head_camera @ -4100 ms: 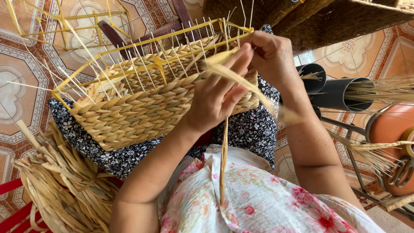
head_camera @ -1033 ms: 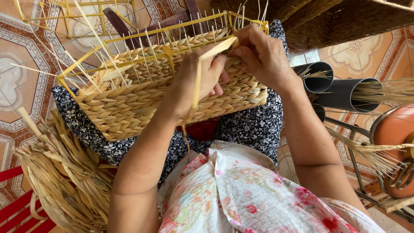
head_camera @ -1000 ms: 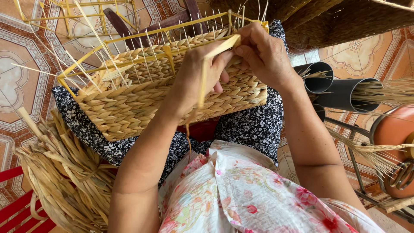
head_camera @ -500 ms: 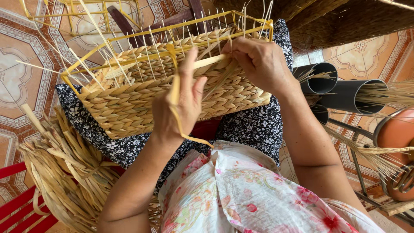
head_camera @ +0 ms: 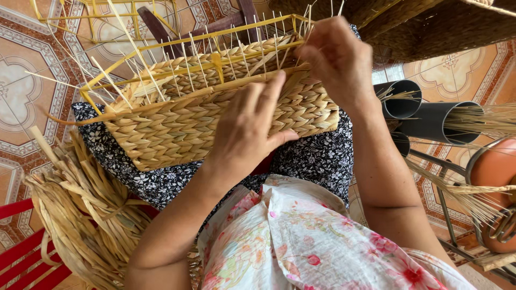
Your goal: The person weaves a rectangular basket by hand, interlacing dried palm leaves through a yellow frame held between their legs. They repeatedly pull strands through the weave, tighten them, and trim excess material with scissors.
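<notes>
Both hands (head_camera: 244, 131) press flat against the woven basket (head_camera: 215, 115).

There are two hands at work: one left hand (head_camera: 244, 137) and one right hand (head_camera: 336, 59), both on one half-woven basket (head_camera: 215, 115). That basket has one yellow wire frame (head_camera: 215, 56), and a second yellow wire frame (head_camera: 115, 19) lies empty on the tiled floor behind it. One bundle of dried straw (head_camera: 75, 215) sits to the left. To the right stand three dark tubes (head_camera: 424, 110), though the third is mostly hidden. One rounded orange pot (head_camera: 497, 169) shows at the right edge. The thin upright stakes are too many to count reliably.
</notes>
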